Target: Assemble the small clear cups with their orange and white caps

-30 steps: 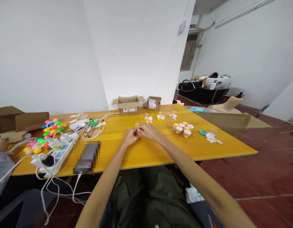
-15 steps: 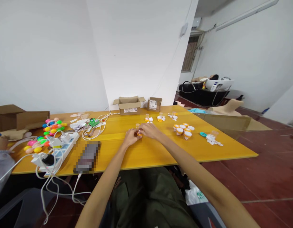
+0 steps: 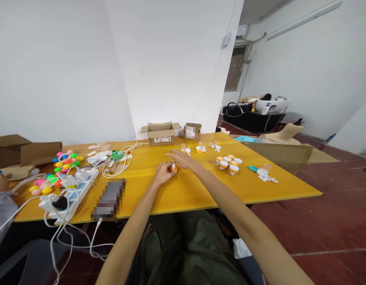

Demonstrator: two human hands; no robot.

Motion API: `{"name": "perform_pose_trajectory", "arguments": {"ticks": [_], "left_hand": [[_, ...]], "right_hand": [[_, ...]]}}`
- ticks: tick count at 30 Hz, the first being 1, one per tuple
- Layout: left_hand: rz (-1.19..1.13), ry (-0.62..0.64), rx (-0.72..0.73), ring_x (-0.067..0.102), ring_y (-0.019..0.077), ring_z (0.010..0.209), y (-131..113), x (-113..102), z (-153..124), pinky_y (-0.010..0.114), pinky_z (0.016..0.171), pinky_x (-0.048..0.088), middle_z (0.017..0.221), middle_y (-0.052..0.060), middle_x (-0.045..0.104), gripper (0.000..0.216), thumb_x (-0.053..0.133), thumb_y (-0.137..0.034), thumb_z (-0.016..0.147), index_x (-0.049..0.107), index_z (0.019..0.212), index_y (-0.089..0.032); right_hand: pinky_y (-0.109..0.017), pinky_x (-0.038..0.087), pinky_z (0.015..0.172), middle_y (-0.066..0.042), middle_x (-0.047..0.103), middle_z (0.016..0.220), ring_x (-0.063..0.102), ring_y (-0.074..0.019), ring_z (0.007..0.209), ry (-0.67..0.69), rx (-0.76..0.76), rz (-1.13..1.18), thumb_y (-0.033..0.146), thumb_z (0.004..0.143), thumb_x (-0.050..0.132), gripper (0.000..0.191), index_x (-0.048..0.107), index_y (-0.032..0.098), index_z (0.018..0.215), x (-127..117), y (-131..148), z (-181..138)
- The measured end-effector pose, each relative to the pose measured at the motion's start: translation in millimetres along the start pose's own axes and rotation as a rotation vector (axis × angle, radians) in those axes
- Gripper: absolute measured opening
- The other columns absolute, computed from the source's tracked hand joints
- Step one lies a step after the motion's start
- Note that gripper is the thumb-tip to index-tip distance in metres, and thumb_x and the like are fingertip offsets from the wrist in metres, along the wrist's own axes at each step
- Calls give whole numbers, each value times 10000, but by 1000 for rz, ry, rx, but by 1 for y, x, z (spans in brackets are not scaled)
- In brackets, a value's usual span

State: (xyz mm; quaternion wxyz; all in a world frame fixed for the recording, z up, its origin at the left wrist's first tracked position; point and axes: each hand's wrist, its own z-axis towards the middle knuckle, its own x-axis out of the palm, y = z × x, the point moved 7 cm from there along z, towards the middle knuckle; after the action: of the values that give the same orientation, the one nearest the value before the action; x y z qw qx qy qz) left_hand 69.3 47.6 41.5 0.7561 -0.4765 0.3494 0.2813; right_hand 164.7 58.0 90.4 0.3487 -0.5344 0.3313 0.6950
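In the middle of the table, my left hand [image 3: 164, 174] is closed on a small orange lid [image 3: 173, 169] with a white piece [image 3: 173, 166] standing up on it. My right hand [image 3: 180, 159] is open, its fingers stretched out to the left just beyond the lid. Beside those fingertips is a small clear plastic cup [image 3: 171, 159], partly covered by the hand; whether they touch it I cannot tell. Several cups with white-and-orange lids [image 3: 229, 161] stand together to the right.
Loose white and orange parts [image 3: 199, 149] lie behind my right hand, more white parts [image 3: 264, 174] and a teal ring [image 3: 253, 168] at right. Cardboard boxes [image 3: 161, 134] line the back. Left are a phone [image 3: 108, 199], power strip [image 3: 79, 192], cables, colourful balls [image 3: 65, 161] and another person's sleeve [image 3: 3, 209].
My right hand has lifted off the orange lid and moved slightly away to the clear cup, fingers now extended. The white piece on the lid has come into view; my left hand stays around the lid.
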Motion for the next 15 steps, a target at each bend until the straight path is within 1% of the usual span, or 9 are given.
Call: {"name": "perform_pose_trajectory", "arguments": {"ticks": [3, 6, 8, 10, 12, 15], "left_hand": [[20, 2, -4, 612, 221, 889, -2, -1, 0, 365, 863, 475, 898, 38, 707, 187, 695, -276, 754, 737, 923, -208], [15, -2, -13, 613, 226, 891, -1, -2, -1, 359, 857, 474, 871, 39, 706, 174, 705, -281, 749, 740, 902, -206], [1, -8, -20, 613, 227, 898, 0, -1, -1, 353, 855, 474, 862, 37, 707, 169, 714, -287, 744, 742, 889, -205], [-14, -16, -26, 613, 223, 908, 1, -1, 0, 346, 861, 475, 867, 33, 709, 174, 722, -298, 741, 745, 889, -210], [-27, -20, -31, 612, 215, 912, 3, 0, 0, 338, 868, 477, 876, 24, 713, 183, 728, -306, 740, 749, 899, -217], [-40, -17, -25, 613, 207, 907, 4, 1, 0, 330, 875, 480, 874, 13, 715, 181, 731, -307, 740, 752, 901, -225]], "right_hand": [[-329, 499, 935, -118, 653, 1320, 632, -253, 1191, 57, -6, -5, 95, 894, 538, 454, 631, 237, 1315, 7, 1, 4], [-313, 508, 891, -142, 686, 1269, 648, -269, 1174, 76, 58, -25, 134, 908, 552, 383, 668, 212, 1265, 6, -5, 2], [-307, 514, 859, -136, 711, 1225, 665, -276, 1144, 90, 101, -47, 172, 909, 576, 330, 695, 216, 1214, 2, -11, -2], [-300, 517, 842, -114, 730, 1189, 677, -270, 1117, 78, 126, -42, 209, 911, 587, 288, 713, 231, 1170, -4, -18, -6], [-287, 516, 837, -100, 740, 1162, 678, -259, 1107, 39, 132, 0, 226, 910, 593, 278, 713, 235, 1161, -12, -23, -8], [-276, 513, 837, -77, 750, 1131, 690, -234, 1055, -14, 93, 99, 244, 917, 590, 281, 703, 236, 1175, -24, -24, -9]]}}
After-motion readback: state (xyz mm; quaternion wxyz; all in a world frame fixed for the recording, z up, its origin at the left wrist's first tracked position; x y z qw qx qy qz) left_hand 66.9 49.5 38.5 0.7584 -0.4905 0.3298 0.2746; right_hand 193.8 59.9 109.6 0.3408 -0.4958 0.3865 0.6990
